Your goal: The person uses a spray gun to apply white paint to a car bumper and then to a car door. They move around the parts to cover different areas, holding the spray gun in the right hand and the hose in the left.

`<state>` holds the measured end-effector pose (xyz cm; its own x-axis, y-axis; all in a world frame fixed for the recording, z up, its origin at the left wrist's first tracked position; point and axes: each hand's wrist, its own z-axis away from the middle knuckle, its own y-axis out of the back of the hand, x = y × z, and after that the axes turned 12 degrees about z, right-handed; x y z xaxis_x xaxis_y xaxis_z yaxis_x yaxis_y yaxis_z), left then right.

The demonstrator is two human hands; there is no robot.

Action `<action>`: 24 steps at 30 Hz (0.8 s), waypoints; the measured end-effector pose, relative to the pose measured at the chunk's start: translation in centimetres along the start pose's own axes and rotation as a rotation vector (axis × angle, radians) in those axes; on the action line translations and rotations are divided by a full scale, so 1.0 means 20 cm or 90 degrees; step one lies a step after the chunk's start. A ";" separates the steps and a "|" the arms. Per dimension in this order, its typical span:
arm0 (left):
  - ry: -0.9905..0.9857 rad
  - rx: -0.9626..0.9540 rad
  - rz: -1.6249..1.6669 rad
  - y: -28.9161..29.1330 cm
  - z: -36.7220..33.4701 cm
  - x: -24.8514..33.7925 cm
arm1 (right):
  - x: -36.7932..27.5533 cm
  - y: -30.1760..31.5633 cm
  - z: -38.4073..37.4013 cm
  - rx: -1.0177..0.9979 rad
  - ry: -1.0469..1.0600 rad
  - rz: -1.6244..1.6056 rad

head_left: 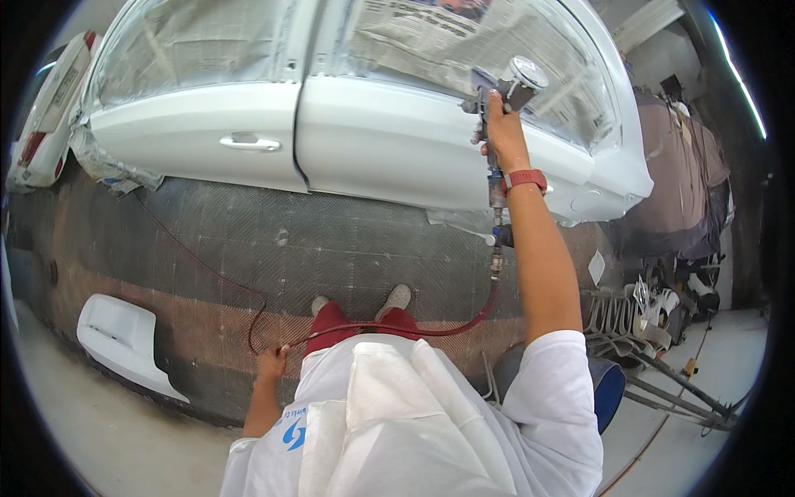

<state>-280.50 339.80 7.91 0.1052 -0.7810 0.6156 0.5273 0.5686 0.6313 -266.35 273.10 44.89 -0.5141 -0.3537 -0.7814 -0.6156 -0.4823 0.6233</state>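
My right hand (503,137) is wrapped round the grip of a paint spray gun (495,99), held up close to the side of a white car. A round cup tops the gun, and fittings hang below its handle. From there a dark red air hose (447,330) curves down across my front to my left hand (272,361), which is closed on it near my left hip. Beyond the gun lies the white car door (389,137), its window (414,45) masked with newspaper. Whether paint leaves the nozzle I cannot see.
Another white door (195,132) with a handle adjoins on the left. A loose white panel (124,335) lies at lower left. The hose trails over the dark mat floor (224,224). Metal racks (621,319) and a blue drum (609,393) stand at right, below a covered bulky shape (671,174).
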 end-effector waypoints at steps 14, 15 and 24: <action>0.256 -0.070 0.035 0.17 0.25 -0.50 | -0.77 -0.94 0.18 -0.141 0.128 -0.059; 0.301 -0.093 0.043 0.15 0.26 -0.50 | -0.77 -0.94 0.18 -0.158 0.094 -0.096; 0.254 -0.098 0.013 0.07 0.14 -0.34 | -0.34 -0.40 0.09 -0.051 -0.003 -0.055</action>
<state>-282.80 346.56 5.85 0.4191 -0.8254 0.3782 0.6379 0.5641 0.5243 -258.91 280.79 45.27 -0.4641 -0.3043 -0.8319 -0.6077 -0.5740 0.5489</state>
